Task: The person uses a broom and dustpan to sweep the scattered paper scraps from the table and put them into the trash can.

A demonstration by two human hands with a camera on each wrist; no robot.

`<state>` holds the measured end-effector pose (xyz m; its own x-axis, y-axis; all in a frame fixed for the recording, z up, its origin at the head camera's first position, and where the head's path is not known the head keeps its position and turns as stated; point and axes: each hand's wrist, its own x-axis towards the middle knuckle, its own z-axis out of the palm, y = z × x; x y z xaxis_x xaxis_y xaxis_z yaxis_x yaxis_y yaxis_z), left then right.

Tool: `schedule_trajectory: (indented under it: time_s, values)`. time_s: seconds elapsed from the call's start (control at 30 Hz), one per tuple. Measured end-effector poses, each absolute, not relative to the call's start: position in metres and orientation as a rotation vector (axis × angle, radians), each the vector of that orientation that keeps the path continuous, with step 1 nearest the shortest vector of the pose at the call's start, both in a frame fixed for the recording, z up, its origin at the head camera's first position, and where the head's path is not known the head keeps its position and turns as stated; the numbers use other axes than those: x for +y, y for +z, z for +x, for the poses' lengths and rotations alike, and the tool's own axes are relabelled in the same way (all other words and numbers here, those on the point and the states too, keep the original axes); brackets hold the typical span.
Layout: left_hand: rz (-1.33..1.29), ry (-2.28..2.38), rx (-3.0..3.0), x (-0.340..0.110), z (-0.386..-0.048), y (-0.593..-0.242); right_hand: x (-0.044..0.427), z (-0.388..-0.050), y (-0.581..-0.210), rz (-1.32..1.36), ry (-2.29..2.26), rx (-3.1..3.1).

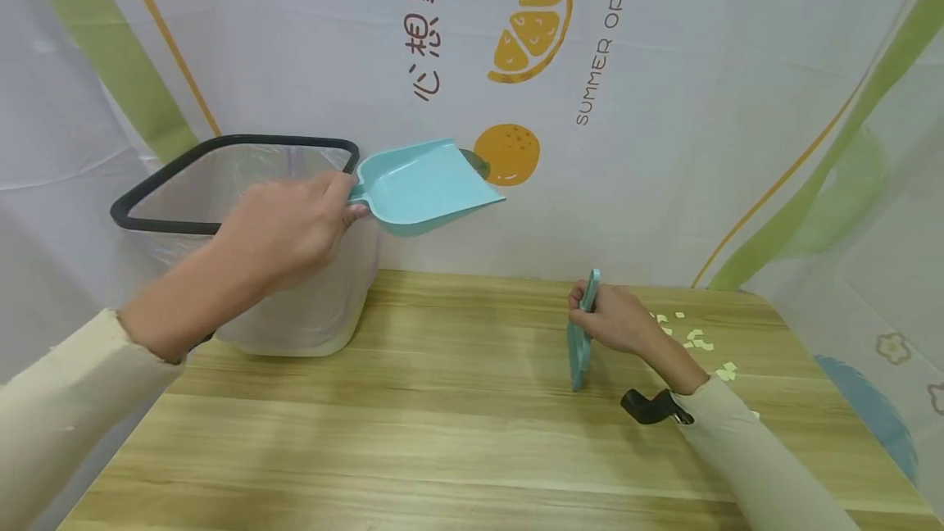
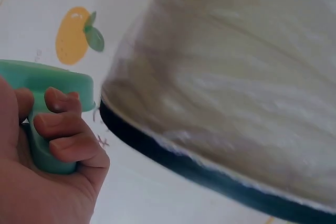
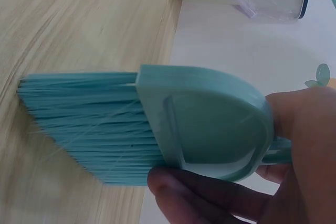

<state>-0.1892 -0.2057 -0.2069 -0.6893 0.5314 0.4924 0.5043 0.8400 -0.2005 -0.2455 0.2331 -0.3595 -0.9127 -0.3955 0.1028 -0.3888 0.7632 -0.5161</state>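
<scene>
Turquoise dustpan (image 1: 424,187) before cloth (image 1: 649,162) lettered "SUMMER"

Your left hand (image 2: 58,187) grips the green pan (image 2: 50,80) by its handle (image 2: 47,158), your fingers curled round it. To the right you have the bin (image 2: 226,61), filling much of the view, with its clear liner and dark rim (image 2: 168,158). The pan's edge shows just beside that rim; you can't tell whether they touch. Behind, a white cloth (image 2: 136,195) carries a printed orange (image 2: 72,38) with green leaves.
</scene>
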Motion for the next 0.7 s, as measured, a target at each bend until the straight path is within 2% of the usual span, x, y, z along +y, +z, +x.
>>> schedule_trajectory:
  time_s: [0.7]
  values:
    - [-1.042, -0.109, -2.472, -0.168, -0.202, -0.271, 0.233, -0.247, -0.361, -0.677, -0.853, 2.958]
